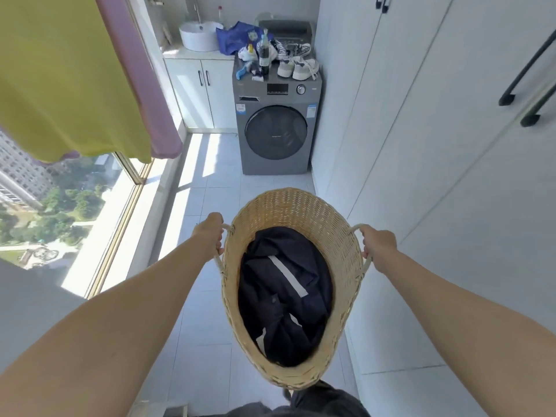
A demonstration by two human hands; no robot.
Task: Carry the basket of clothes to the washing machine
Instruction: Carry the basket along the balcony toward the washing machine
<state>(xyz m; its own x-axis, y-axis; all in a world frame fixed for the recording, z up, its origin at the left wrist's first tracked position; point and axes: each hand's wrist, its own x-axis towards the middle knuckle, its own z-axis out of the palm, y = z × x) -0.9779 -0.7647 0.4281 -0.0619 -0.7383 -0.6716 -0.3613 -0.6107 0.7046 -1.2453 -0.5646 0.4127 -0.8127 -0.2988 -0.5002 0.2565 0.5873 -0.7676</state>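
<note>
A tall woven wicker basket point(301, 212) hangs in front of me above the tiled floor, with dark navy clothes point(282, 296) with white stripes inside. My left hand point(210, 233) is closed around its left rope handle. My right hand point(377, 242) grips the right handle. The grey front-loading washing machine point(276, 127) stands ahead at the far end of the narrow room, its round door shut.
Shoes point(298, 67), bottles point(264, 55) and a blue bag point(237, 37) lie on top of the machine. A white cabinet point(198, 88) with a round sink point(200, 34) stands to its left. White cupboard doors point(421, 145) line the right. A yellow garment point(69, 73) hangs by the left window point(60, 212).
</note>
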